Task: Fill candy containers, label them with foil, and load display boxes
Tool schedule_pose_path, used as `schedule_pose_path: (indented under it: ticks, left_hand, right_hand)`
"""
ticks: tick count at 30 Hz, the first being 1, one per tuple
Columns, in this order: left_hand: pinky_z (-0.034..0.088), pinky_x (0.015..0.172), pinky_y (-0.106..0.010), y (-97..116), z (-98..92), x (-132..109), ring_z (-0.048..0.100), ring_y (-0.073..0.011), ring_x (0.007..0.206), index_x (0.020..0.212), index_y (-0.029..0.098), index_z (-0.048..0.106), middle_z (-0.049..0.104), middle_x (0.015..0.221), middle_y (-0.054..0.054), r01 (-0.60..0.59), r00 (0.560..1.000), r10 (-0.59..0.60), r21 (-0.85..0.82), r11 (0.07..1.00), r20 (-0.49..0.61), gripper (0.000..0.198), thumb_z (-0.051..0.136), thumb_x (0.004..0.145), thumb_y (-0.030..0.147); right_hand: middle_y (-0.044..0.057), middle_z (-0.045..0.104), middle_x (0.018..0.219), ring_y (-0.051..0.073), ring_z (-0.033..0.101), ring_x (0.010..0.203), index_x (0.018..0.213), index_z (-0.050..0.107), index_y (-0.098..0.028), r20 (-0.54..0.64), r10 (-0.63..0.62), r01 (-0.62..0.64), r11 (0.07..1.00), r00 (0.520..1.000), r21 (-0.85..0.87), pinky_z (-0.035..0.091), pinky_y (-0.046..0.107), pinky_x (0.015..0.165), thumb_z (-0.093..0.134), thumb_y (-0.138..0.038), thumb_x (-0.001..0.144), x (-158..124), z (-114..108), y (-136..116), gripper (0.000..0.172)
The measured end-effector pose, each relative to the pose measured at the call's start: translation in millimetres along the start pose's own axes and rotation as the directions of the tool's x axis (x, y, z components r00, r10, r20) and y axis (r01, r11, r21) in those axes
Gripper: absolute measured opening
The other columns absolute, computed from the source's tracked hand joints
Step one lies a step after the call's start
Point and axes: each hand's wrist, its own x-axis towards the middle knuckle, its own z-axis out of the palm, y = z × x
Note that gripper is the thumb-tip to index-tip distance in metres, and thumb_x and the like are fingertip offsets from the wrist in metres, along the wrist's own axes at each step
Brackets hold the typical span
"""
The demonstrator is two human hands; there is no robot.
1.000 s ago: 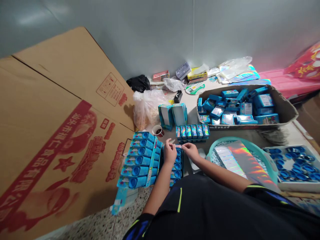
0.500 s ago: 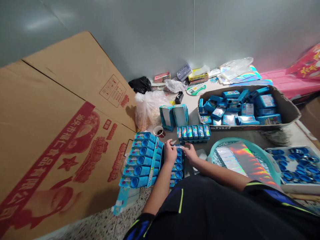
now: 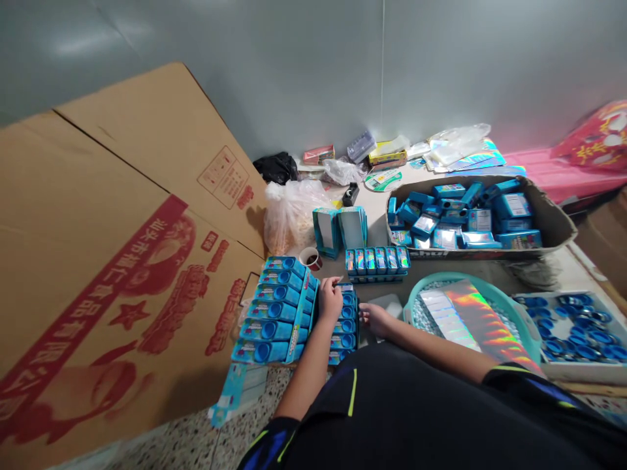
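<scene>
My left hand (image 3: 330, 299) rests on top of a column of small blue boxes (image 3: 347, 325), with its fingers curled at the uppermost box. My right hand (image 3: 373, 318) lies lower down, against the right side of the same column; its fingers are bent and I cannot make out anything in them. To the left of the column stands a tilted display tray of blue boxes with round holes (image 3: 274, 310). Behind the hands, a short row of holographic blue boxes (image 3: 376, 260) stands upright.
A large printed cardboard carton (image 3: 112, 261) fills the left. A cardboard tray of loose blue boxes (image 3: 553, 225) sits at the back right. A teal basin (image 3: 519, 320) with holographic sheets and a tray of blue rings (image 3: 573, 323) lie to the right. A small cup (image 3: 310, 258) stands near a plastic bag (image 3: 291, 212).
My right hand has dropped from the top of the column down to its right side. The left hand stays at the top box. The view has shifted slightly.
</scene>
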Motion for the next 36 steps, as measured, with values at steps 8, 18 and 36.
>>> schedule_pose_path:
  ticks: [8, 18, 36]
  left_hand:
    - [0.057, 0.082, -0.031, -6.8, 0.0, 9.6, 0.061, -0.0143, 0.077, 0.110, 0.019, 0.068, 0.064, 0.107, -0.007, -0.018, 0.999, 0.019, -0.043, 0.999, 0.027, 0.038, 0.060, 0.074, 0.008]
    - [0.055, 0.085, -0.038, 7.4, 7.2, 20.1, 0.060, -0.0212, 0.077, 0.093, 0.018, 0.069, 0.065, 0.094, -0.008, -0.097, 0.992, 0.099, 0.027, 0.995, -0.074, 0.028, 0.054, 0.071, 0.012]
    - [0.053, 0.089, -0.036, 38.4, -25.5, -43.6, 0.064, -0.0215, 0.091, 0.089, 0.017, 0.068, 0.067, 0.091, -0.008, -0.462, 0.862, 0.485, 0.163, 0.872, -0.150, 0.023, 0.047, 0.085, 0.008]
  right_hand:
    - [0.005, 0.062, 0.077, 0.023, 0.059, 0.068, 0.091, 0.060, -0.021, -0.348, -0.208, 0.171, 0.976, 0.914, -0.135, 0.047, 0.035, 0.062, 0.062, -0.062, 0.074, -51.8, -122.1, -22.6, 0.044]
    - [0.024, 0.057, 0.134, 0.040, 0.051, 0.125, 0.139, 0.053, -0.013, -0.537, -0.601, -0.290, 0.462, 0.592, -0.838, 0.039, 0.054, 0.104, 0.060, -0.046, 0.086, -121.2, -266.0, -23.0, 0.063]
    - [0.024, 0.063, 0.123, 0.033, 0.063, 0.111, 0.127, 0.065, -0.004, -0.564, -0.155, -0.425, 0.507, 0.811, -0.750, 0.047, 0.035, 0.091, 0.064, -0.048, 0.091, -111.0, -289.2, -27.1, 0.056]
